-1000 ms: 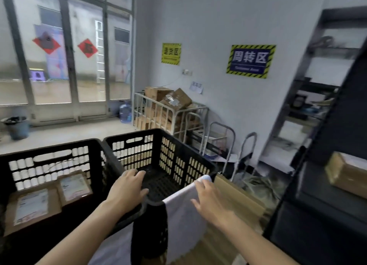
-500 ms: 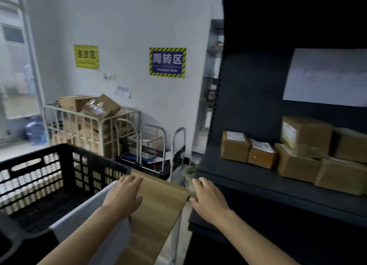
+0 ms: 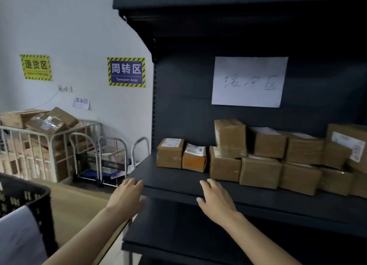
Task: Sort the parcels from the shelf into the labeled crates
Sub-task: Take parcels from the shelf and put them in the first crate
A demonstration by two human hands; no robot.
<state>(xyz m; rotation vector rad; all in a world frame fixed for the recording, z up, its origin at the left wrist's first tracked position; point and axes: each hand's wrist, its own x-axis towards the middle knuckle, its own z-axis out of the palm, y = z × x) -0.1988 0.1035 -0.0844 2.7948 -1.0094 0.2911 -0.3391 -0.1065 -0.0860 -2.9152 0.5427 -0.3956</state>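
A dark metal shelf (image 3: 178, 183) fills the right of the view, with several taped brown cardboard parcels along its back. Two small parcels stand at the left end: a brown one (image 3: 169, 153) and an orange-fronted one (image 3: 194, 158). Bigger parcels (image 3: 260, 171) are stacked in two layers to the right. My left hand (image 3: 127, 197) hovers at the shelf's front left corner, fingers loosely apart, empty. My right hand (image 3: 215, 200) hangs over the shelf's front edge, empty too, a short way in front of the parcels. A black slotted crate (image 3: 25, 195) shows at the lower left.
A white handwritten sheet (image 3: 249, 81) is stuck to the shelf's back panel. At the left wall stand a white cage trolley (image 3: 45, 145) full of cardboard boxes and folded hand carts (image 3: 107, 159). A wooden tabletop (image 3: 75, 207) lies between crate and shelf.
My view has swung right from the crates to the shelf. Both hands left the crate rim and now reach toward the shelf's front edge, empty throughout.
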